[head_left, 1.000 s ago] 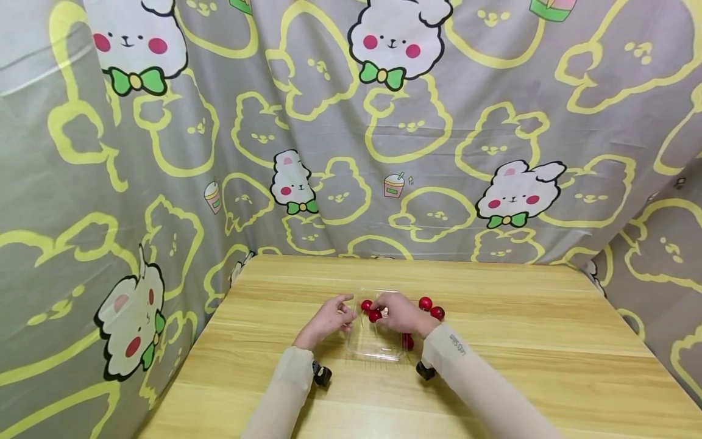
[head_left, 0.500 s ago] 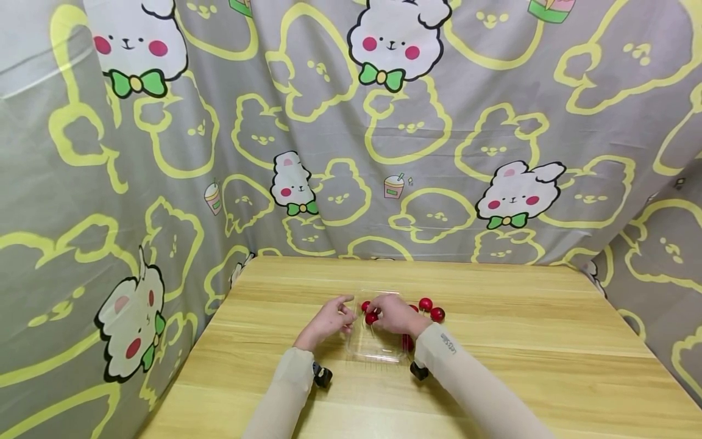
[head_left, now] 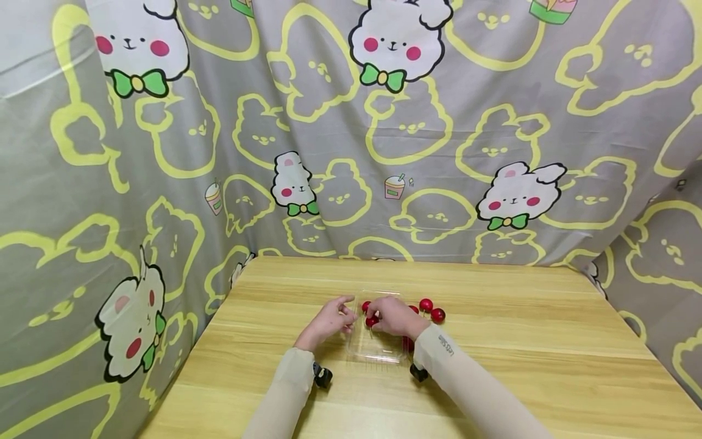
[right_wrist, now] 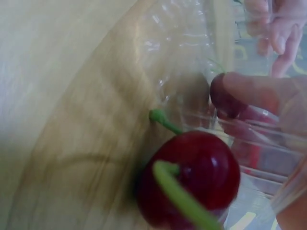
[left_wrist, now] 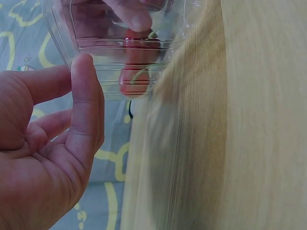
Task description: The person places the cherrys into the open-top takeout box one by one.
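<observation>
A clear plastic box [head_left: 378, 355] stands on the table with its open side up. My right hand [head_left: 392, 314] reaches into it and pinches a red cherry [head_left: 372, 321] with a green stem, low over the box floor. Another cherry [head_left: 366, 306] sits just behind it, inside the box. In the right wrist view, a fingertip lies against the held cherry [right_wrist: 224, 96]. My left hand [head_left: 331, 318] is at the box's left wall, fingers loosely bent and holding nothing. The left wrist view puts its fingertips [left_wrist: 82, 62] at the wall; whether they touch it I cannot tell.
To the right of the box, two cherries [head_left: 426, 305] [head_left: 437, 315] lie on the wooden table [head_left: 521, 341]. More cherries are partly hidden by the right wrist, one large in the right wrist view [right_wrist: 192, 177]. A patterned grey curtain [head_left: 340, 140] encloses the table behind.
My right hand has shifted slightly left and toward me, and the pinched cherry has come a little nearer in the box. My left hand has stayed in place.
</observation>
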Demonstrator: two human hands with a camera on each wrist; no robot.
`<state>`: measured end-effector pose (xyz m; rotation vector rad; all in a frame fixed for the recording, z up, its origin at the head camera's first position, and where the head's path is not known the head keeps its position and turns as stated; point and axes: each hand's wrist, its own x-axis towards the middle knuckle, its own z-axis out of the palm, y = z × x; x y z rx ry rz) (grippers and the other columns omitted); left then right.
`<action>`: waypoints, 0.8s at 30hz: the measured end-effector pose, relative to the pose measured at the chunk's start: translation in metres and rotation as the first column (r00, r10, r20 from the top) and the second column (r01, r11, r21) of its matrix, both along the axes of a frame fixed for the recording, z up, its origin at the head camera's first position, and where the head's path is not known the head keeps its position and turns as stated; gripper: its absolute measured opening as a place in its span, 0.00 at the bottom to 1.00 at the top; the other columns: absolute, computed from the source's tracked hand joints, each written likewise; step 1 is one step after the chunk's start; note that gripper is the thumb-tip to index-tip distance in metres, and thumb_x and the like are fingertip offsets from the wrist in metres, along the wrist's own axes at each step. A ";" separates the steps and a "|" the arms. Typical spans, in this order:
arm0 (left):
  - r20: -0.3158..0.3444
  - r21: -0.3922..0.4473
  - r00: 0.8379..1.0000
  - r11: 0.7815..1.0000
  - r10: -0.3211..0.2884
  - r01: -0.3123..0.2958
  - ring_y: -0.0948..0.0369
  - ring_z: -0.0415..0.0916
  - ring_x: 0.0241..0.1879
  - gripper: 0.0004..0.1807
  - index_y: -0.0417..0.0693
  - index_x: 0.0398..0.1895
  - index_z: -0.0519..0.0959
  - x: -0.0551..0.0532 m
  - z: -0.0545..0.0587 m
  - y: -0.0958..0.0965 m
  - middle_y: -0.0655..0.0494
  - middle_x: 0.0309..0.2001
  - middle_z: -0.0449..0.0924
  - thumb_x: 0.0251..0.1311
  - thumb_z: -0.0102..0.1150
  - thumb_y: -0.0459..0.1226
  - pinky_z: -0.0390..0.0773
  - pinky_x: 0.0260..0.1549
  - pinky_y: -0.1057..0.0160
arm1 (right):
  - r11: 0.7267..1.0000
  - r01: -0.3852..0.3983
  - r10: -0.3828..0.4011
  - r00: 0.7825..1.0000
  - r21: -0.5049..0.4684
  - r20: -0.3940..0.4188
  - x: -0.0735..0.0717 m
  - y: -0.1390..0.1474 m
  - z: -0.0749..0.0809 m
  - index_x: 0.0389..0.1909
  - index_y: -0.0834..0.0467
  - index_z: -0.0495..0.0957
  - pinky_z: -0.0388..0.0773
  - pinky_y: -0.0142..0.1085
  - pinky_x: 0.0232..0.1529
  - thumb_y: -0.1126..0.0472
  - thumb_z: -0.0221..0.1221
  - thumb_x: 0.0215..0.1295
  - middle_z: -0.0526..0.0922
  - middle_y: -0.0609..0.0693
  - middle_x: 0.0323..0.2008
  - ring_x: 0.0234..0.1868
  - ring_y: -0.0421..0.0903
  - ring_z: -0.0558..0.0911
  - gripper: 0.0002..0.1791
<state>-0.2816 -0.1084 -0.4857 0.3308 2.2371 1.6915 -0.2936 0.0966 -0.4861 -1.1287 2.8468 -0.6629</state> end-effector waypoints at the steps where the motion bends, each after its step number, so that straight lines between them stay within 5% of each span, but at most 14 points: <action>1: 0.003 0.001 1.000 1.000 0.001 -0.001 0.59 0.76 0.27 0.31 0.34 0.69 0.58 0.000 0.000 0.000 0.45 0.35 0.71 0.63 0.54 0.26 0.83 0.28 0.61 | 1.000 0.000 0.000 1.000 0.004 0.002 0.000 0.000 0.000 0.35 0.55 0.82 0.77 0.31 0.32 0.63 0.69 0.53 0.81 0.46 0.35 0.33 0.42 0.78 0.09; 9: 0.010 0.000 1.000 1.000 0.003 -0.003 0.57 0.76 0.28 0.32 0.35 0.69 0.57 0.000 0.000 0.000 0.44 0.36 0.71 0.62 0.54 0.26 0.83 0.29 0.60 | 0.999 0.011 -0.011 1.000 0.038 0.008 0.003 0.003 0.003 0.41 0.57 0.83 0.79 0.32 0.35 0.62 0.66 0.57 0.80 0.48 0.38 0.35 0.42 0.79 0.10; 14: 0.011 0.010 1.000 1.000 0.002 -0.003 0.47 0.77 0.32 0.32 0.34 0.69 0.57 0.001 0.003 0.000 0.43 0.36 0.71 0.62 0.54 0.25 0.83 0.33 0.53 | 0.999 -0.007 0.008 0.999 0.034 -0.032 0.003 0.005 0.003 0.41 0.58 0.84 0.80 0.34 0.38 0.63 0.64 0.58 0.81 0.49 0.38 0.37 0.44 0.80 0.10; 24: 0.009 -0.007 1.000 1.000 -0.014 0.014 0.47 0.77 0.33 0.30 0.29 0.68 0.56 0.020 0.033 0.002 0.40 0.37 0.70 0.63 0.51 0.24 0.81 0.38 0.47 | 1.000 0.006 -0.004 0.999 0.031 -0.042 0.000 0.005 0.000 0.39 0.55 0.83 0.79 0.32 0.35 0.63 0.66 0.57 0.79 0.46 0.36 0.35 0.43 0.80 0.08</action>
